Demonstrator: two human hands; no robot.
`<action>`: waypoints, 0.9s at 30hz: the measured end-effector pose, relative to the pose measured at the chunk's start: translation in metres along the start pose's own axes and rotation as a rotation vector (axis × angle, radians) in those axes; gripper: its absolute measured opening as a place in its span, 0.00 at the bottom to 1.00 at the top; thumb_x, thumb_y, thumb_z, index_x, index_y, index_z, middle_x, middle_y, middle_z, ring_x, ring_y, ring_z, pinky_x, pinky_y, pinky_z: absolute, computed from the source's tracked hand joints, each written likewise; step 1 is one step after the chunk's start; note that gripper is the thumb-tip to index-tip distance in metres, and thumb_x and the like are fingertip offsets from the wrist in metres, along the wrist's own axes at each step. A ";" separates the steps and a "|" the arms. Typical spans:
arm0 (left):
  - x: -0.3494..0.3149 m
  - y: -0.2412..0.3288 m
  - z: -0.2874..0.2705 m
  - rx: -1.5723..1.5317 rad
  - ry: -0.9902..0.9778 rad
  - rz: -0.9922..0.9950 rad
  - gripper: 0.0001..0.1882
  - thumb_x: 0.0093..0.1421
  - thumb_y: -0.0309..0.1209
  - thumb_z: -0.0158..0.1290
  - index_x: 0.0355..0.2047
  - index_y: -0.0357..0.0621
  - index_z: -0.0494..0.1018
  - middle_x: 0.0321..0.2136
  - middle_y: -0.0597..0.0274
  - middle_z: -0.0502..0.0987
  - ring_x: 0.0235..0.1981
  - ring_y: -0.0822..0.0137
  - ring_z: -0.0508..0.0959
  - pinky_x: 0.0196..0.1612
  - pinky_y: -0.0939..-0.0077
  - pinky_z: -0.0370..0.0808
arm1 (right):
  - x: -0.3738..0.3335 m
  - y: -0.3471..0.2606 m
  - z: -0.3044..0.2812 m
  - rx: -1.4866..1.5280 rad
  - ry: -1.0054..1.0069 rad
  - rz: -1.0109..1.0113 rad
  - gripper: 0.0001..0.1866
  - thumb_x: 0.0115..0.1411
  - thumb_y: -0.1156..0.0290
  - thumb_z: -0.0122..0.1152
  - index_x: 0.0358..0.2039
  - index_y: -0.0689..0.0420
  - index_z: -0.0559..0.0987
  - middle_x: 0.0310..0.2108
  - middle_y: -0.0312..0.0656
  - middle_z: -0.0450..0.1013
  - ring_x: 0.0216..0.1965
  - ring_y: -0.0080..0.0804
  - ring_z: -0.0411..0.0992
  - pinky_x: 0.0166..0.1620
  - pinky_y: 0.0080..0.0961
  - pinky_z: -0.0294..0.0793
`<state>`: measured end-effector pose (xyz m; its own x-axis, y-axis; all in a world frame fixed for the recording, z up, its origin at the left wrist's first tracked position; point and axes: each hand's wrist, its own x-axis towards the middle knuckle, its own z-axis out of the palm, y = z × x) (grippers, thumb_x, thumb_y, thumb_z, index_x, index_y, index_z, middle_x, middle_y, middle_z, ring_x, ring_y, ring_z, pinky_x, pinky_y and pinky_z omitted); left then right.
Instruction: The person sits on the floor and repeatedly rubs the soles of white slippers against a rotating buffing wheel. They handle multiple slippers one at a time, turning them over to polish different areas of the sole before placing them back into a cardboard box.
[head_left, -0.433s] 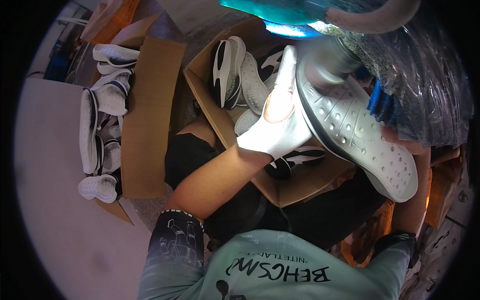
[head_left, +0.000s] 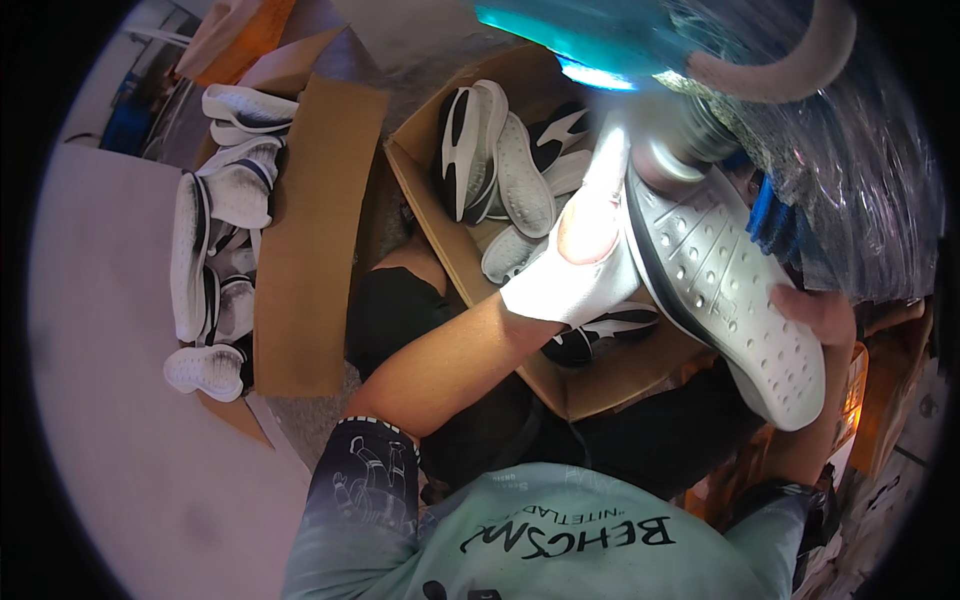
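Observation:
My left hand (head_left: 582, 255), in a white glove that leaves part of the thumb area bare, grips the upper left edge of a shoe sole (head_left: 735, 290). The sole is white with rows of small dimples and a black band along its side. My right hand (head_left: 822, 312) holds its right edge lower down, thumb on the dimpled face and other fingers hidden. At the sole's upper end, a round metal spindle head (head_left: 680, 150), partly blurred, touches or overlaps the surface; contact is unclear. Bright light washes out my left fingers.
Beyond my left arm, a cardboard box (head_left: 435, 210) holds several black-and-white soles (head_left: 525, 180). Another carton (head_left: 315, 240) at left stands beside stacked soles (head_left: 190, 255). Clear plastic sheeting (head_left: 860, 180) and a pale hose (head_left: 800, 75) hang at upper right. An orange crate (head_left: 855, 390) sits at right.
The sole has swung slightly, its lower end shifting down and left, and more of my right hand shows. The whole view has shifted a little. Both hands keep their hold.

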<state>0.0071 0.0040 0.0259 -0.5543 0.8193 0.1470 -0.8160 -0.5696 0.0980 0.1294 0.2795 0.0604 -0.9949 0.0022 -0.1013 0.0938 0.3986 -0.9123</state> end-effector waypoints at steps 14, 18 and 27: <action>0.002 0.000 -0.007 0.100 0.074 0.135 0.33 0.71 0.54 0.41 0.60 0.35 0.63 0.50 0.46 0.75 0.49 0.55 0.79 0.57 0.61 0.76 | 0.010 -0.001 0.102 0.770 0.230 -0.040 0.35 0.53 0.75 0.60 0.61 0.72 0.65 0.56 0.60 0.70 0.54 0.46 0.73 0.59 0.39 0.70; 0.002 -0.004 -0.018 0.482 0.131 0.430 0.27 0.73 0.47 0.40 0.61 0.37 0.63 0.53 0.47 0.74 0.50 0.56 0.79 0.52 0.63 0.78 | 0.041 -0.015 0.113 0.744 0.368 -0.121 0.35 0.54 0.74 0.60 0.62 0.71 0.64 0.57 0.59 0.69 0.55 0.47 0.72 0.59 0.40 0.70; 0.009 0.009 -0.040 0.643 -0.007 0.615 0.26 0.69 0.35 0.50 0.63 0.38 0.60 0.55 0.54 0.72 0.55 0.63 0.73 0.59 0.68 0.70 | 0.081 0.004 0.142 0.651 0.521 -0.249 0.34 0.56 0.72 0.60 0.63 0.70 0.63 0.59 0.57 0.67 0.57 0.48 0.70 0.60 0.42 0.69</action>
<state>-0.0118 0.0083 -0.0115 -0.8616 0.3565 0.3612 -0.1229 -0.8371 0.5331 0.0550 0.1505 -0.0079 -0.8652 0.4676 0.1809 -0.2843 -0.1604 -0.9452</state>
